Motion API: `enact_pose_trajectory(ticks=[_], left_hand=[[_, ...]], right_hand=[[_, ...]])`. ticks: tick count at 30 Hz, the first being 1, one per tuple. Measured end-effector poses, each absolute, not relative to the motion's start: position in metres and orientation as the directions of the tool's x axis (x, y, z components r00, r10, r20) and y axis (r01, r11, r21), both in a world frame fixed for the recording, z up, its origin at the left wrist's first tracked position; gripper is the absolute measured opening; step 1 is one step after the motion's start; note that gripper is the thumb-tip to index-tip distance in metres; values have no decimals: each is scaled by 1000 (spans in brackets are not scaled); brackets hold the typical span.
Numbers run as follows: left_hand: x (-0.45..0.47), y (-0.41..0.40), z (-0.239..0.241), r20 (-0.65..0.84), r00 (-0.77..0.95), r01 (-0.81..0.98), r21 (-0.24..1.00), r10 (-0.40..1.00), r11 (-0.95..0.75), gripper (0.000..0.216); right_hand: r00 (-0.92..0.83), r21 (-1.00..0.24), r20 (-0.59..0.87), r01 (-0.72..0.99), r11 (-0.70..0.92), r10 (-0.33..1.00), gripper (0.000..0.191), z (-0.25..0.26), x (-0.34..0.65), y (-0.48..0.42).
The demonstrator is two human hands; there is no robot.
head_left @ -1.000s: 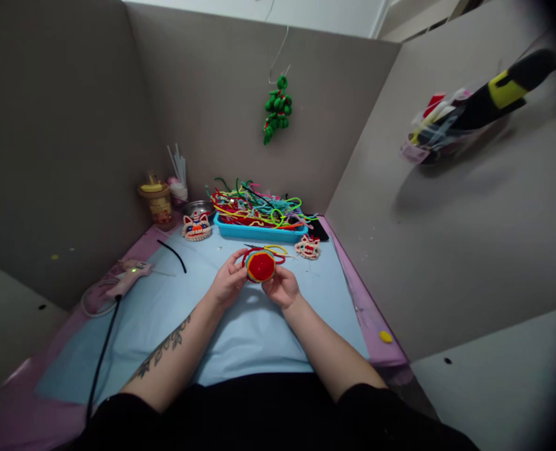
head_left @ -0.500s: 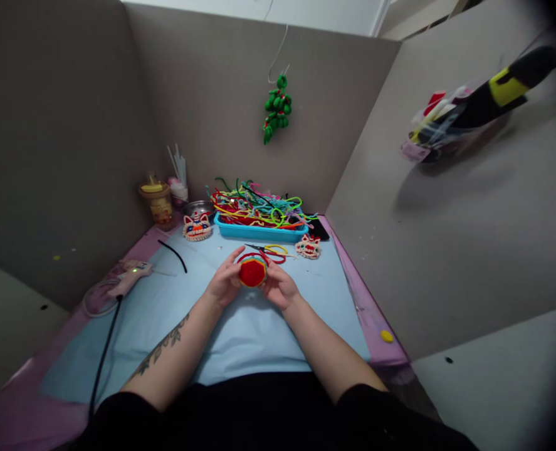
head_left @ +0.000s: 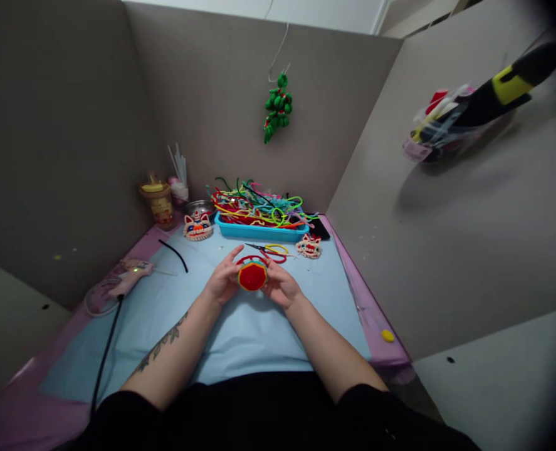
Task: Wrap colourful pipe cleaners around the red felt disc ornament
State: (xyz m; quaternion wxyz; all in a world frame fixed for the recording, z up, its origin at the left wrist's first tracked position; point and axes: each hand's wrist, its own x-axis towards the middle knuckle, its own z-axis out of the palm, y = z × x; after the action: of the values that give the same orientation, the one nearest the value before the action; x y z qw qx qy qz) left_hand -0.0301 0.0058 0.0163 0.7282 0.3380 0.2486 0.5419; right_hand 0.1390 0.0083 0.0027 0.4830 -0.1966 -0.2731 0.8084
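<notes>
Between my two hands is a small round pipe-cleaner piece (head_left: pixel 252 276), with a red face edged in orange and teal and a red loop along its top. My left hand (head_left: pixel 224 275) grips its left side, the index finger pointing up past it. On the right side, my right hand (head_left: pixel 280 283) closes on it with thumb and fingers; some fingertips are hidden behind the piece. Just beyond lie scissors (head_left: pixel 272 252) with red and yellow handles. Two pipe-cleaner lion heads rest on the blue cloth, one at the left (head_left: pixel 197 227) and one at the right (head_left: pixel 308 246).
A blue tray (head_left: pixel 261 233) heaped with coloured pipe cleaners stands at the back. At the left are a pink glue gun (head_left: pixel 134 277), a black pipe cleaner (head_left: pixel 174 254), a lidded cup (head_left: pixel 159 203) and a metal bowl (head_left: pixel 199 208). A yellow disc (head_left: pixel 387 336) lies at the right edge.
The round piece has tilted slightly and sits a touch lower, so more of its red face and the loop above show. Both hands keep their hold.
</notes>
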Motion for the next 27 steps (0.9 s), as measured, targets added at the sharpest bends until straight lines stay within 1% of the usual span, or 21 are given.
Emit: enact_pose_trajectory(ticks=[3,6,11,16,21,23,24,25,26,27], left_hand=[[-32,4,17,1,328,-611,763,945,212,75],[-33,3,17,1,360,-596,770,933,229,69],[-32,6,15,13,392,-545,809,920,221,72],[-33,7,12,2,374,-544,811,928,217,74],[-30,11,9,-32,331,-520,828,943,211,66],[-27,13,7,-35,243,-494,855,969,155,56],[-26,14,6,-12,168,-466,880,986,90,51],[-25,14,6,38,81,-410,912,996,-1,46],[-24,14,5,118,-2,-316,942,993,-112,42],[-24,14,5,223,-54,-182,956,973,-229,39]], right_hand=[[-485,-656,-47,-644,-393,873,40,4,141,7],[-530,-714,-55,-571,-405,846,42,3,143,7],[-573,-783,-44,-489,-384,818,46,-1,146,9],[-586,-796,-44,-468,-383,809,49,-2,147,9],[-564,-798,-60,-469,-378,824,48,0,145,9],[-481,-785,-77,-511,-351,873,46,0,143,11],[-414,-775,-90,-542,-325,906,45,-1,142,12],[-340,-766,-102,-573,-292,935,44,-2,141,14],[-271,-759,-111,-598,-258,956,42,-2,141,15],[-212,-755,-116,-616,-225,970,41,-3,140,17]])
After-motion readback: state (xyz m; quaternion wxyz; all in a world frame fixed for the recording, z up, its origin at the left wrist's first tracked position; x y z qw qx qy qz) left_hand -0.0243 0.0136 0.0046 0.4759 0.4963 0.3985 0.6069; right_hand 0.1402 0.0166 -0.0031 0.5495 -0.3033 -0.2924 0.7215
